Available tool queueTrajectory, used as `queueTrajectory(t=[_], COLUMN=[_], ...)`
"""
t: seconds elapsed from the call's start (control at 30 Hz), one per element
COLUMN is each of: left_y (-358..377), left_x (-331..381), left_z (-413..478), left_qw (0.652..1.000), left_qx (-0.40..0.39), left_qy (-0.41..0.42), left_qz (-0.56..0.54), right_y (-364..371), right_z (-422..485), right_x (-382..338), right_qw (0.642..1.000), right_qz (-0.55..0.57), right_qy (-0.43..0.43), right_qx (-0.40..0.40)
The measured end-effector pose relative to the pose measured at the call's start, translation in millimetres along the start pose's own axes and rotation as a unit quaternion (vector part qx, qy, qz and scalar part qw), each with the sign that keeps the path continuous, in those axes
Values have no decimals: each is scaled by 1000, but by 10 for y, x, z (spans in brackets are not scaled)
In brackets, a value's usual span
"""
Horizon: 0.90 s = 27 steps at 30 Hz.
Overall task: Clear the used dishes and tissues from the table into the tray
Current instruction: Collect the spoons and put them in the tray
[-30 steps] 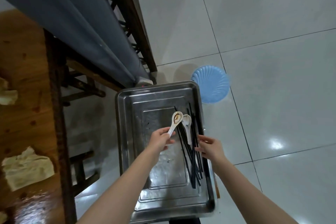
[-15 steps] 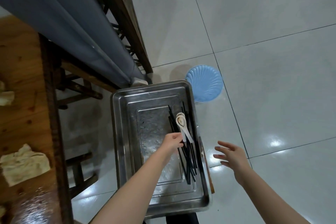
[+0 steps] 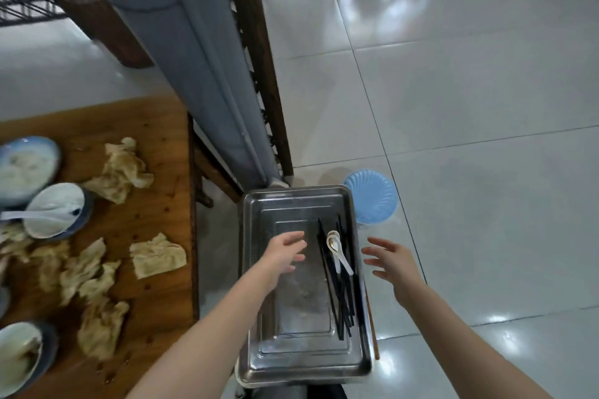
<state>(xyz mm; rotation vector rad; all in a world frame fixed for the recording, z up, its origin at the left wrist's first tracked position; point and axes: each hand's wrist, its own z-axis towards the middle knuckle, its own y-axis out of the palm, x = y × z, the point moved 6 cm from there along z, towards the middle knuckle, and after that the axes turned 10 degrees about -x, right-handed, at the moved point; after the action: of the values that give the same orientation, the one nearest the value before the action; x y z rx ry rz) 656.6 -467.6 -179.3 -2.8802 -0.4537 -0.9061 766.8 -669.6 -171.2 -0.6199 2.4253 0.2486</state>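
Observation:
The steel tray (image 3: 259, 272) sits low to the right of the wooden table (image 3: 158, 210). Black chopsticks (image 3: 337, 295) and two stacked white spoons (image 3: 335, 246) lie along its right side. My left hand (image 3: 283, 253) hovers over the tray's middle, fingers relaxed and empty. Off the tray's right edge my right hand (image 3: 390, 261) is spread and holds nothing. On the table lie several crumpled used tissues (image 3: 157, 256) and bowls: one with a white spoon (image 3: 55, 209), a plate with leftovers (image 3: 22, 168), and a bowl at the near left (image 3: 19, 356).
A light blue plastic stool (image 3: 372, 197) stands on the white tiled floor just beyond the tray's far right corner. A grey cushioned wooden bench (image 3: 201, 52) runs along the table's far side, with another dark wooden frame at the top left.
My left hand let go of the spoon onto the other spoon in the tray and drew back left. The right hand moved off the tray. The view swung left, bringing the table into sight.

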Motion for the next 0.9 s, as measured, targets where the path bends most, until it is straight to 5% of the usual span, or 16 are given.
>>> queueTrajectory(t=[0.4,0.9], left_y=[-1191,-2873], left_x=[243,-371], left_z=[-1263,-2284], left_qw=[982,947], left_qx=[119,188], left_qy=[97,136], left_qz=[-107,-221], right_y=[1408,3412], right_z=[-537,-983], right_x=[-1009,-1201], right_qw=[984,945], right_qz=[-104,-227], right_qy=[-96,-146], right_qx=[-112,-183])
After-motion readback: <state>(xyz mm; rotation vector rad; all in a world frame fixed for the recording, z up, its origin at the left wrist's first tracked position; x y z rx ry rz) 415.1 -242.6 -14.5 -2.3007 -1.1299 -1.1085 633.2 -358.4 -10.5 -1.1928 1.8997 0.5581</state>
